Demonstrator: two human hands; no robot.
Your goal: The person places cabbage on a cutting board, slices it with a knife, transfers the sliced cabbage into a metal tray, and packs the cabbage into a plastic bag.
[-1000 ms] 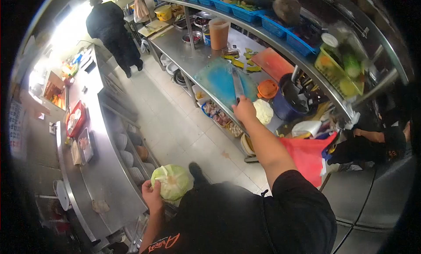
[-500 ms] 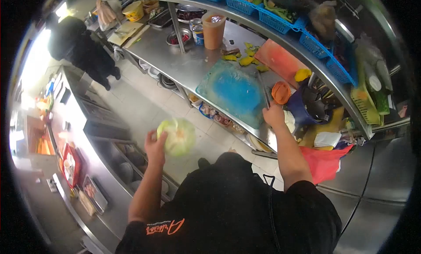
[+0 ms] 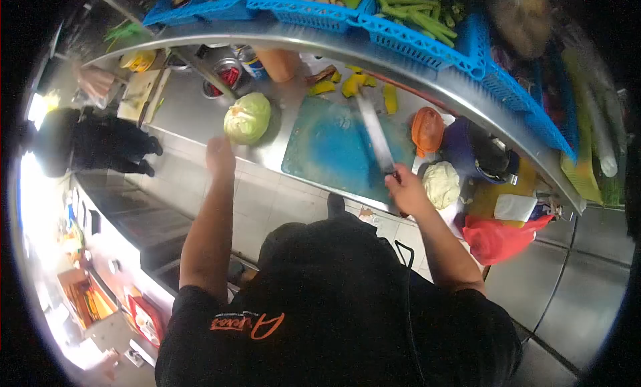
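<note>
A pale green cabbage (image 3: 248, 118) is at the steel counter's front edge, left of the blue cutting board (image 3: 334, 150). My left hand (image 3: 221, 155) is close against its near side, smeared by motion; its fingers cannot be made out. My right hand (image 3: 407, 192) is closed around the handle of a large knife (image 3: 375, 133). Its long blade points away from me over the board. Beside my right hand lies another, whitish cabbage (image 3: 441, 185). An orange plastic container (image 3: 427, 130) stands behind that one.
Yellow-green peel pieces (image 3: 354, 84) lie behind the board. Overhead, a shelf carries blue baskets (image 3: 420, 43) of vegetables. A dark blue container (image 3: 471, 146) and a red bag (image 3: 504, 239) are at the right. Another person (image 3: 100, 143) stands at the far left.
My left hand and the cabbage have gone from over the floor up to the counter. The knife has swung left over the board. My view has turned toward the counter.
</note>
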